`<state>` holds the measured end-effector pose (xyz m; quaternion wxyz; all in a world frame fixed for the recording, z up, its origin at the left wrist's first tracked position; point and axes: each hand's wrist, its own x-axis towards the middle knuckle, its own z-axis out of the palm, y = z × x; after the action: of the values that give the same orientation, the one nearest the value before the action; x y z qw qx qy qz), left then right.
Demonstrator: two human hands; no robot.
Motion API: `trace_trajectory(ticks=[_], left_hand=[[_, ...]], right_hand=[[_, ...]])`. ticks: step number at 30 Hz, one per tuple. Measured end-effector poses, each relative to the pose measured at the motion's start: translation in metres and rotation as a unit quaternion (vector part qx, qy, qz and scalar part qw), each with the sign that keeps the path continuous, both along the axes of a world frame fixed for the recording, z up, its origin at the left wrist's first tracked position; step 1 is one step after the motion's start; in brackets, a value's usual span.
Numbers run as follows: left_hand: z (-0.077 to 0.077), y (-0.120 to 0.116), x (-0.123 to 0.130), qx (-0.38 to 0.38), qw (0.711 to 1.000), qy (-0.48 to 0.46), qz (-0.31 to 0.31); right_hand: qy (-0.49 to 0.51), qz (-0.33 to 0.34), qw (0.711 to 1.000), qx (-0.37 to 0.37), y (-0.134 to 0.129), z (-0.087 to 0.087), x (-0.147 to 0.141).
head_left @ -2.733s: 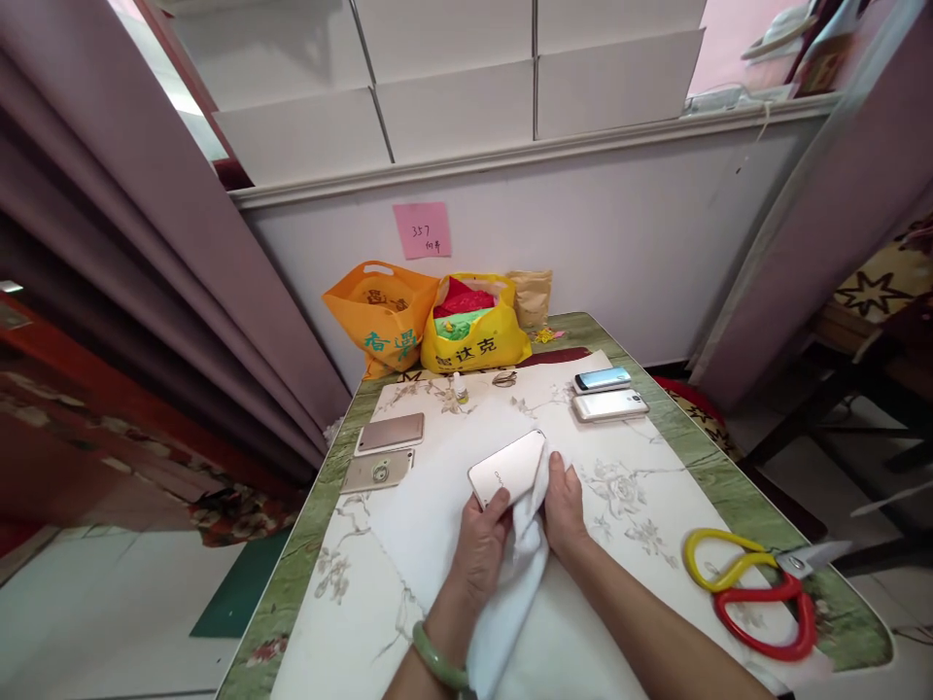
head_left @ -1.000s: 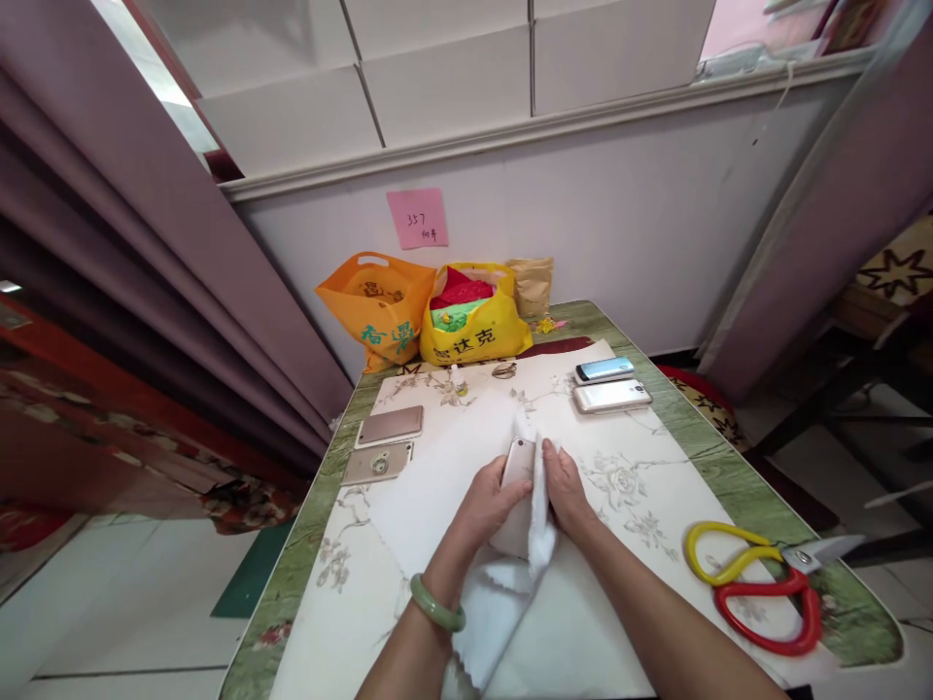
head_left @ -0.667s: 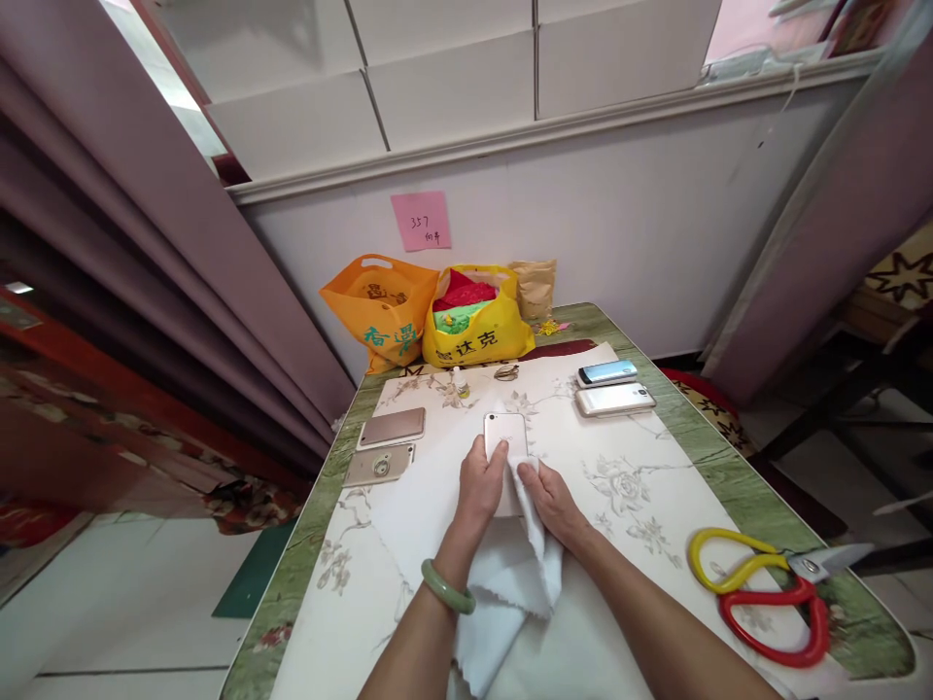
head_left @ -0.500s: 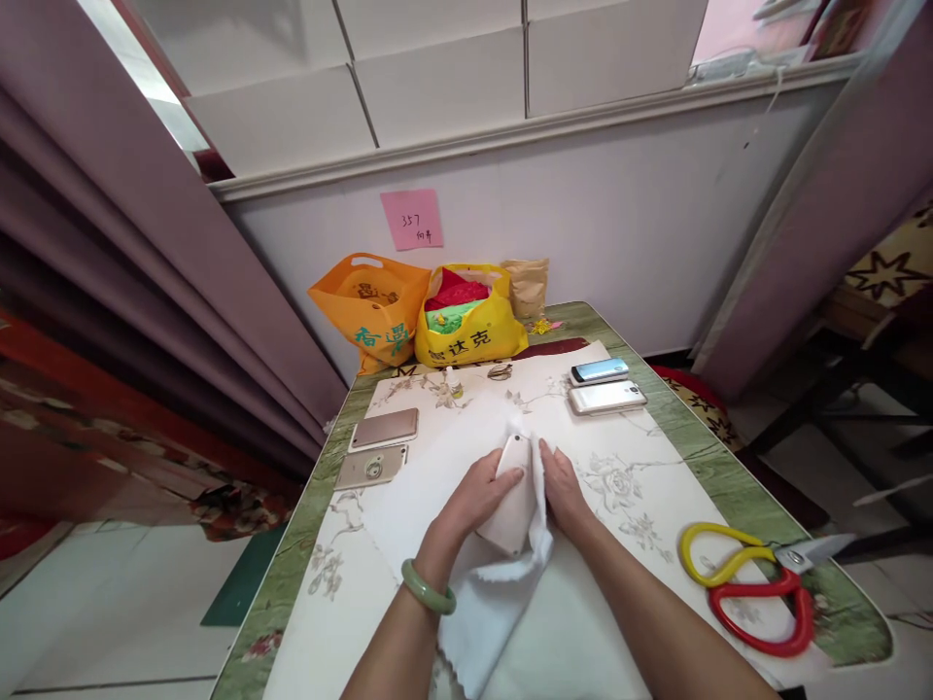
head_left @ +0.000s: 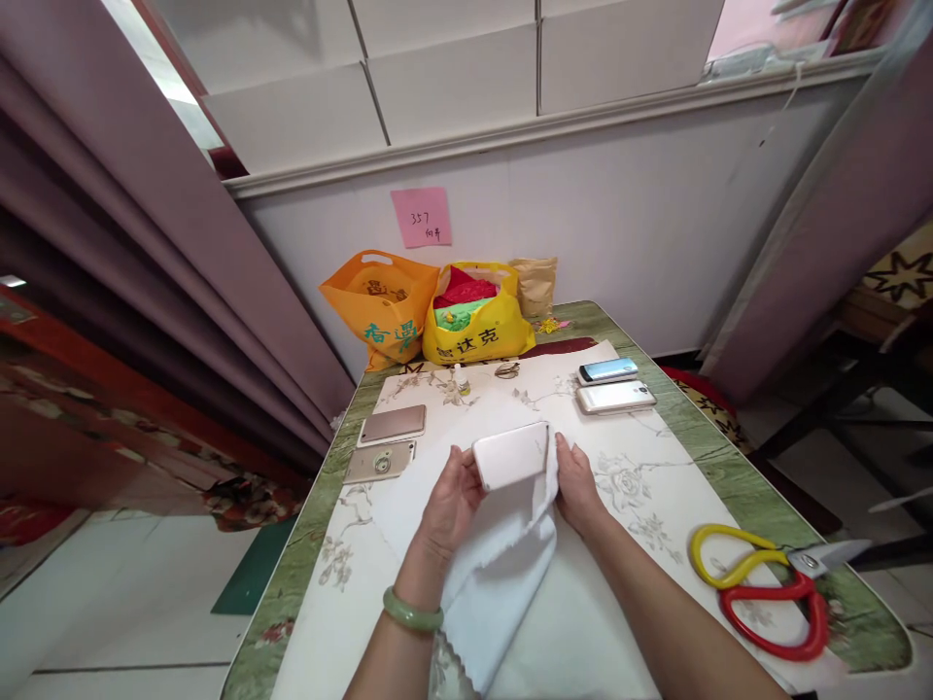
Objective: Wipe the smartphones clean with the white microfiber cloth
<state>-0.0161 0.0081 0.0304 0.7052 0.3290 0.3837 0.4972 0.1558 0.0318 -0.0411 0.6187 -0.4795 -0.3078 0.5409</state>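
Observation:
A pale pinkish-white phone (head_left: pixel 511 457) is tilted above the table, its back facing me. My left hand (head_left: pixel 453 501) grips its left end, with a green bangle (head_left: pixel 413 611) on that wrist. At the phone's right end, my right hand (head_left: pixel 577 486) is closed on a white cloth (head_left: pixel 502 583), which hangs below the phone down to the table. On the left lie a rose-coloured phone (head_left: pixel 394 424) and a gold phone with a ring (head_left: pixel 380 463). On the right are a blue-screened phone (head_left: pixel 608 370) and a white phone (head_left: pixel 616 397).
Scissors (head_left: pixel 806 564) with yellow and red handles lie at the right table edge (head_left: pixel 875 622). An orange bag (head_left: pixel 386 306), a yellow bag (head_left: pixel 485 335) and a brown packet (head_left: pixel 535 285) stand at the back. A small bottle (head_left: pixel 462 381) and glasses (head_left: pixel 507 369) lie before them.
The held phone has turned from upright to nearly sideways. My left hand has shifted to its left end, and the cloth has dropped away from its lower part.

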Motion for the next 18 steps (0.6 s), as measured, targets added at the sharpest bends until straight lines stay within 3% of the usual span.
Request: trace_trajectory(ticks=[3,6,8,10,14,18], left_hand=[[-0.009,-0.005,0.027,0.052,0.997,-0.014,0.056],[-0.022,0.001,0.051,0.028,0.987,0.046,0.150],[-0.028,0.006,0.058,0.006,0.980,0.082,0.179],[-0.030,0.009,0.055,0.003,0.980,0.125,0.158],[-0.024,0.007,0.038,0.023,0.977,0.209,0.044],[-0.013,0.009,0.025,0.019,0.969,0.242,-0.040]], right_hand=[[0.026,0.005,1.000,0.012,0.000,-0.001,-0.003],[-0.028,0.040,0.998,0.033,-0.005,0.001,-0.004],[-0.059,0.052,0.996,0.043,-0.008,0.002,-0.004],[-0.078,0.043,0.995,0.047,-0.009,0.004,-0.003],[-0.104,0.020,0.993,0.046,-0.007,0.007,0.002],[-0.160,0.051,0.983,0.076,-0.007,0.008,0.003]])
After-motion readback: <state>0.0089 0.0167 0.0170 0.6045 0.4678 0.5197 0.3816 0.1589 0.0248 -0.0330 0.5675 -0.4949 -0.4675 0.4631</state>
